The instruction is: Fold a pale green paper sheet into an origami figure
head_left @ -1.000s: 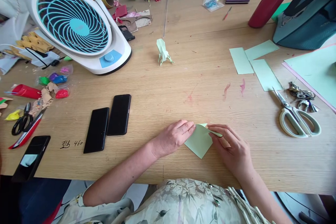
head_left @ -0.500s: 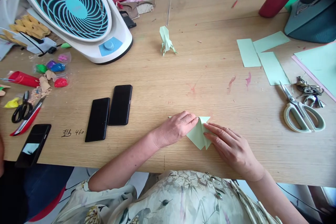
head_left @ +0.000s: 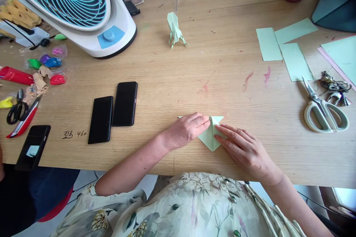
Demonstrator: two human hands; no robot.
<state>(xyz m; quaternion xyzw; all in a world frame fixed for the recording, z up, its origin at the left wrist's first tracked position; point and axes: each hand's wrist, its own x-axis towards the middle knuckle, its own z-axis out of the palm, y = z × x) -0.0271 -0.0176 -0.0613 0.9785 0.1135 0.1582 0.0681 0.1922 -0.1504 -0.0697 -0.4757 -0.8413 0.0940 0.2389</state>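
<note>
A pale green folded paper [head_left: 206, 137] lies on the table in front of me, its wide edge away from me and its point toward me. A crease or flap edge runs down its middle. My left hand [head_left: 187, 129] has its fingers curled and pressed together on the upper left part of the paper, covering much of it. My right hand [head_left: 244, 148] holds the right flap, fingers close together and reaching toward the middle line. Its thumb is hidden. Farther off stands a pale green origami figure [head_left: 175, 31] with thin legs.
Left of my hands lie two black phones [head_left: 100, 119], with another phone [head_left: 33, 146] by the table edge. A white-and-blue fan [head_left: 111, 33] stands behind them. On the right are scissors [head_left: 325, 111], keys [head_left: 335, 87] and green paper pieces [head_left: 296, 61]. Someone's dark-clothed leg [head_left: 36, 192] shows lower left.
The right flap has come down flat, its lower tip now meeting the paper's bottom point. My view has tilted slightly downward, and both hands stay on the paper.
</note>
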